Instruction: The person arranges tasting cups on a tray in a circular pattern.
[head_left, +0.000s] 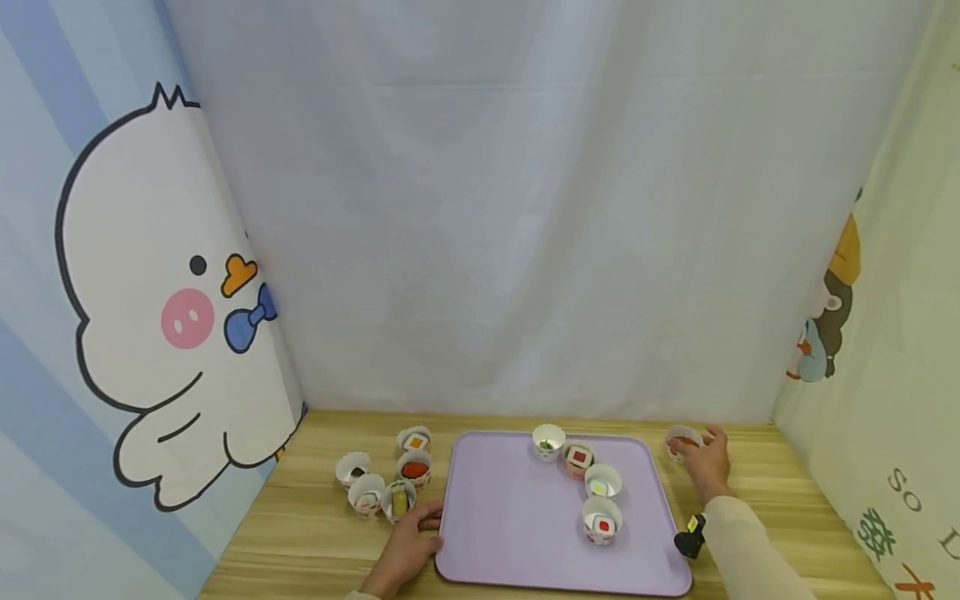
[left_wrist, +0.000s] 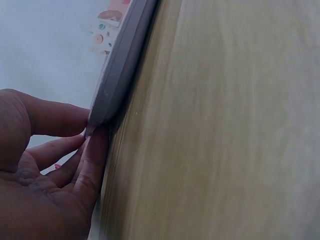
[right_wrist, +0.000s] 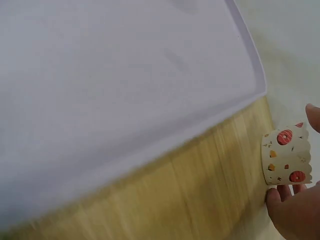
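A lilac tray [head_left: 517, 508] lies on the wooden table. My left hand [head_left: 405, 546] pinches its left rim; in the left wrist view the thumb is on one face of the grey-looking rim [left_wrist: 122, 65] and the fingers on the other. Right of the tray, my right hand [head_left: 708, 468] holds a scallop-edged paper cup [head_left: 672, 435] with something orange-red inside. The right wrist view shows that patterned cup [right_wrist: 287, 156] between thumb and fingers, its base apparently at the tabletop. Several similar cups stand on the tray's right half, among them one with a red-centred white piece [head_left: 602, 525].
Left of the tray, several more cups stand close together, one holding a red piece [head_left: 415, 470] and one a yellowish piece [head_left: 399, 502]. A black wrist device [head_left: 691, 536] sits by my right sleeve. A pale curtain [head_left: 525, 250] hangs behind the table.
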